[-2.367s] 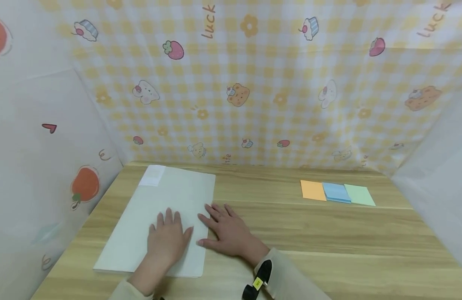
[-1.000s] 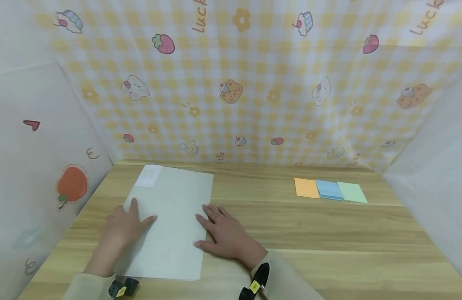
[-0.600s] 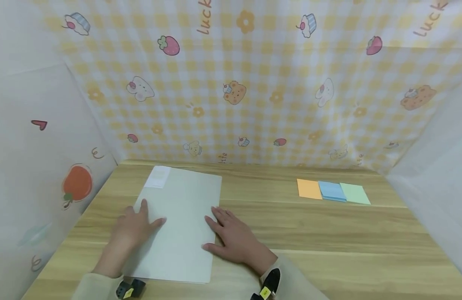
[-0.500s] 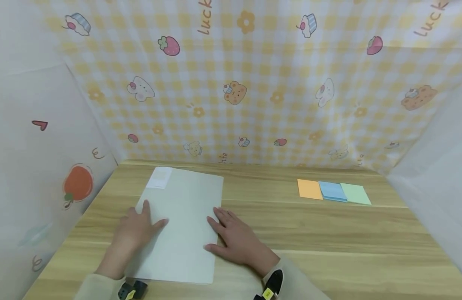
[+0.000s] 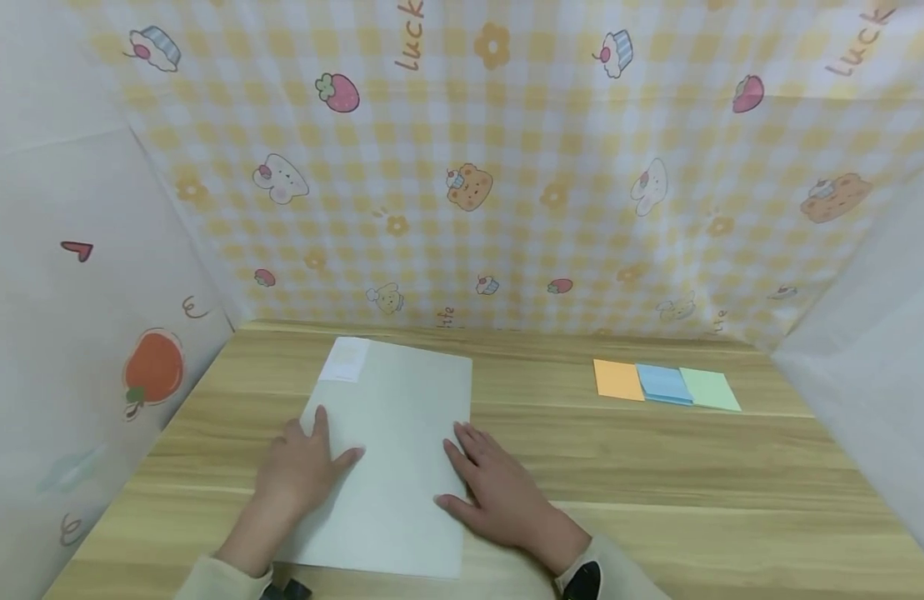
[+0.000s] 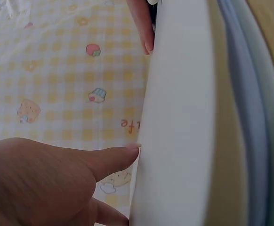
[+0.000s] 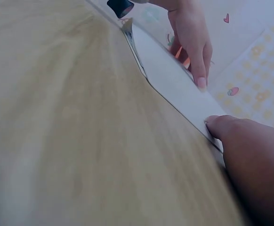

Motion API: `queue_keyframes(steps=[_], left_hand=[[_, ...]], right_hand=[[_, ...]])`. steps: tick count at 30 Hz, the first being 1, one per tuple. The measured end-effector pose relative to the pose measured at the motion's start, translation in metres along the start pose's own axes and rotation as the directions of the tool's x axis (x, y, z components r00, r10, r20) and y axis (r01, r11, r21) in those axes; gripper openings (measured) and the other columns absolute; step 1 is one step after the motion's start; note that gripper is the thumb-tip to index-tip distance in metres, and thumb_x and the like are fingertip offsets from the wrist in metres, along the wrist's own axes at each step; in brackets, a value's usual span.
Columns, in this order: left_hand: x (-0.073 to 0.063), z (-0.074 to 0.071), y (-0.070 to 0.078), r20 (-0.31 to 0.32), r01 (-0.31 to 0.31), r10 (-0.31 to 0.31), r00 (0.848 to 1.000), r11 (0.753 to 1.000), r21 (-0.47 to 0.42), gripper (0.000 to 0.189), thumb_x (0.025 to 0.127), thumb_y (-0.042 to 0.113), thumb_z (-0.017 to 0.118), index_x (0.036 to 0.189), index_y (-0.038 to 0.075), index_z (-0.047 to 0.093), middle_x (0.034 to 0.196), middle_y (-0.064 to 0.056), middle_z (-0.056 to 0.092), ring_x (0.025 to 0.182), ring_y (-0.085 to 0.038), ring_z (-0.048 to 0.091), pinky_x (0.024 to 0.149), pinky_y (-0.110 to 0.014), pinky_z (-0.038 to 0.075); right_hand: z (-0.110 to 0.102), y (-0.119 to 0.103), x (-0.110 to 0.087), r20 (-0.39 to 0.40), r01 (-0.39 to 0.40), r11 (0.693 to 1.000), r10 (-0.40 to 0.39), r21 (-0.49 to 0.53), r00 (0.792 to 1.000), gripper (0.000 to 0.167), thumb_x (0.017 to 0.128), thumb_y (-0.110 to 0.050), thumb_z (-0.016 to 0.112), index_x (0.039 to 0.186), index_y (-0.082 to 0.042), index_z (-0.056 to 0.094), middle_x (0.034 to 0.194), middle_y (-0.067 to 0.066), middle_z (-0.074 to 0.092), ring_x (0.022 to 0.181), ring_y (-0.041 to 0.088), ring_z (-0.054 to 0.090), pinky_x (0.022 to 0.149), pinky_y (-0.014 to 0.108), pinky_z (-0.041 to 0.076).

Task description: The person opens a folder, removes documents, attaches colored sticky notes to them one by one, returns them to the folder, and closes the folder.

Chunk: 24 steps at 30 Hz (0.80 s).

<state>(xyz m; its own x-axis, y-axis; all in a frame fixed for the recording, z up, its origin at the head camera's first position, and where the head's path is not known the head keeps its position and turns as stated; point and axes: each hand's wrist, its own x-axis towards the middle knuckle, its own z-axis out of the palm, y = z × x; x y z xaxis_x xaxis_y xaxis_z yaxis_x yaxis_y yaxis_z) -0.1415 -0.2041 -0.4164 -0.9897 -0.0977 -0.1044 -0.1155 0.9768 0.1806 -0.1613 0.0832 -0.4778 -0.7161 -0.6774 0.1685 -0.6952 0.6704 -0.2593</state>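
Observation:
A large, flat white folder (image 5: 402,450) lies on the table with a small white label (image 5: 345,358) at its far left corner. Cream, blue and green layers line its edge in the left wrist view. My left hand (image 5: 292,471) rests along the folder's left edge, thumb and index finger extended over the cover. At the right edge lies my right hand (image 5: 499,496), its thumb and fingertips on the border of the cover. In the right wrist view the folder (image 7: 170,80) shows a slightly parted edge between both hands.
Orange (image 5: 619,380), blue (image 5: 664,383) and green sticky notes (image 5: 711,389) lie in an overlapping row at the back right of the wooden table (image 5: 656,467). A yellow checked cloth (image 5: 551,150) hangs behind the table, and white cloth (image 5: 79,358) closes the left side.
My left hand has gone from the middle of the cover to its left edge. Both hands and the folder have since shifted right. The sticky notes stay put.

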Motion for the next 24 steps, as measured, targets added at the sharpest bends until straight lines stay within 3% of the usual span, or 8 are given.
queue_keyframes(steps=[8, 11, 19, 24], left_hand=[[-0.011, 0.002, 0.018, -0.020, -0.052, 0.052, 0.998, 0.999, 0.014, 0.088, 0.096, 0.051, 0.063, 0.148, -0.015, 0.036, 0.118, -0.044, 0.053, 0.085, -0.042, 0.063, 0.063, -0.048, 0.056], [-0.013, 0.003, 0.025, -0.034, -0.068, 0.068, 0.997, 0.998, 0.008, 0.087, 0.095, 0.050, 0.065, 0.147, -0.014, 0.038, 0.122, -0.045, 0.052, 0.087, -0.046, 0.064, 0.063, -0.049, 0.057], [-0.015, 0.011, 0.044, -0.058, -0.088, 0.088, 0.994, 0.996, -0.006, 0.086, 0.094, 0.051, 0.066, 0.147, -0.013, 0.041, 0.130, -0.046, 0.050, 0.104, -0.053, 0.062, 0.075, -0.055, 0.058], [-0.014, 0.016, 0.059, -0.051, -0.091, 0.091, 0.995, 0.996, -0.012, 0.089, 0.093, 0.052, 0.066, 0.148, -0.013, 0.039, 0.138, -0.048, 0.043, 0.115, -0.058, 0.056, 0.075, -0.057, 0.059]], right_hand=[[0.000, 0.006, -0.022, -0.032, -0.032, 0.999, 0.031, -0.026, 0.999, 0.082, 0.100, -0.067, 0.041, 0.155, -0.006, 0.040, 0.166, 0.017, 0.029, 0.155, 0.031, 0.028, 0.124, 0.047, 0.031], [-0.001, 0.010, -0.029, -0.057, -0.044, 0.997, 0.041, -0.062, 0.998, 0.083, 0.099, -0.067, 0.042, 0.154, -0.006, 0.040, 0.166, 0.016, 0.030, 0.155, 0.030, 0.030, 0.123, 0.046, 0.032], [-0.007, 0.021, -0.043, -0.105, -0.076, 0.994, 0.067, -0.084, 0.992, 0.082, 0.098, -0.065, 0.049, 0.152, -0.004, 0.043, 0.164, 0.017, 0.034, 0.152, 0.031, 0.034, 0.121, 0.047, 0.035], [-0.011, 0.029, -0.051, -0.113, -0.102, 0.991, 0.092, -0.091, 0.989, 0.083, 0.097, -0.064, 0.051, 0.152, -0.002, 0.044, 0.163, 0.018, 0.035, 0.152, 0.032, 0.035, 0.121, 0.047, 0.035]])
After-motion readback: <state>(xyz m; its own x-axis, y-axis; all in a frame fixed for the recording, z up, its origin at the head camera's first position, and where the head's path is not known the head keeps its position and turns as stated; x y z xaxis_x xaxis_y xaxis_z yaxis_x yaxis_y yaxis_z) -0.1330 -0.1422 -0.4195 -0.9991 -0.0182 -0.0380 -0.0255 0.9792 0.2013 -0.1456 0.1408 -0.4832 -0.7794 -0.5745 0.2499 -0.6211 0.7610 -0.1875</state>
